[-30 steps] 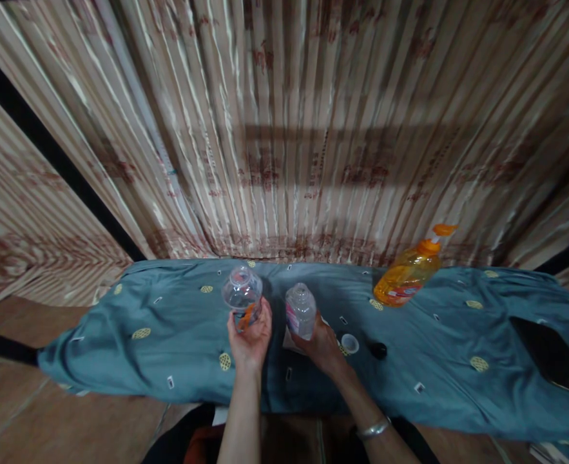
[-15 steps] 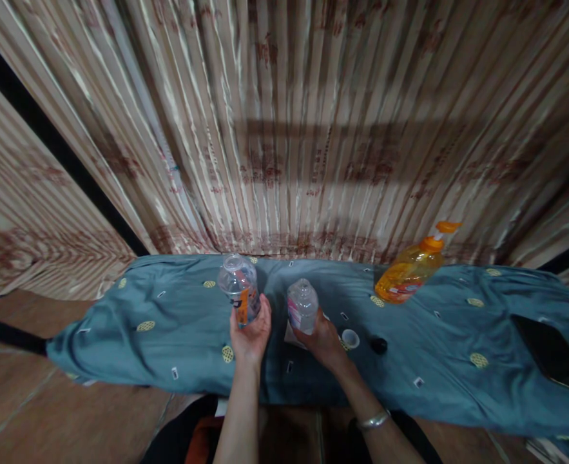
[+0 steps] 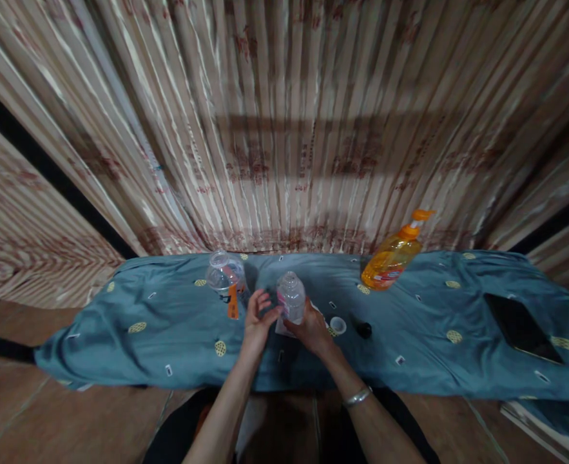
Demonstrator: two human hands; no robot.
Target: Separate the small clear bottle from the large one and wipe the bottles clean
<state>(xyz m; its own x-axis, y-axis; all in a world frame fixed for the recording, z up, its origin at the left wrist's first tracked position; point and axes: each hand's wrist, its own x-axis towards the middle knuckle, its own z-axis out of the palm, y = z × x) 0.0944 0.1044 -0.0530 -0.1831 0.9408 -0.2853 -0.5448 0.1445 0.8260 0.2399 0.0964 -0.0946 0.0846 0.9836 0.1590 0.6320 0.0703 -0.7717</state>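
My right hand [image 3: 312, 327] is wrapped round the lower right side of a small clear bottle [image 3: 291, 298] that has no cap on it. Fingers apart, my left hand [image 3: 259, 318] is just left of that bottle, its thumb close to the label; whether it touches is unclear. A larger clear bottle with an orange label [image 3: 226, 283] stands further left, free of both hands. Right of my right hand lie a white cap [image 3: 337, 325] and a black cap [image 3: 364, 330]. Something pale and flat [image 3: 282, 328] lies partly hidden under the small bottle.
An orange pump bottle [image 3: 391, 261] stands at the back right. A black phone [image 3: 520, 327] lies at the right on the teal cloth [image 3: 178, 335] with yellow patterns. A striped curtain [image 3: 284, 142] hangs behind, with dark poles at both sides.
My left hand has let go of the orange-labelled bottle and moved right, beside the small bottle. My right hand still holds the small bottle. The view has shifted slightly.
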